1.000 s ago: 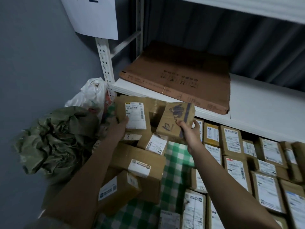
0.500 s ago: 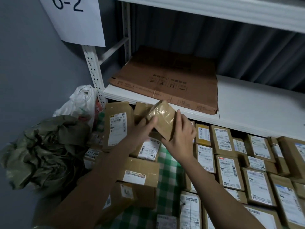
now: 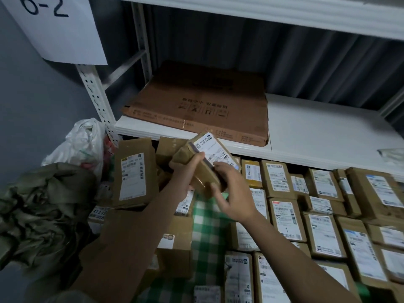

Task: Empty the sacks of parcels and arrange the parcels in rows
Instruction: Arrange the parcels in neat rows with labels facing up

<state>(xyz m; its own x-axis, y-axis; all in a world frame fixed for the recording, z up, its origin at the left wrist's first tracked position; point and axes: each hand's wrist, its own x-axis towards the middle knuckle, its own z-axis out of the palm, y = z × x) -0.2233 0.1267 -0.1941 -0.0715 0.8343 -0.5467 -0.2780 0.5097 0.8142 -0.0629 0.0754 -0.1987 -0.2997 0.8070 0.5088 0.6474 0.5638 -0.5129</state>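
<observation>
Head view: we are holding a small brown parcel point(image 3: 206, 159) in both hands above the green checked cloth point(image 3: 207, 232); our left hand point(image 3: 185, 173) is gripping its near end, our right hand point(image 3: 231, 193) is pinching its labelled face; labelled parcels in rows point(image 3: 323, 215) are lying at right; a crumpled green sack point(image 3: 41, 206) is lying at left.

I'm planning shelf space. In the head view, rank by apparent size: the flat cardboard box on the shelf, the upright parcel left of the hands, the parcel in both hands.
1. flat cardboard box
2. upright parcel
3. held parcel, partly covered by hands, so unsure.
</observation>
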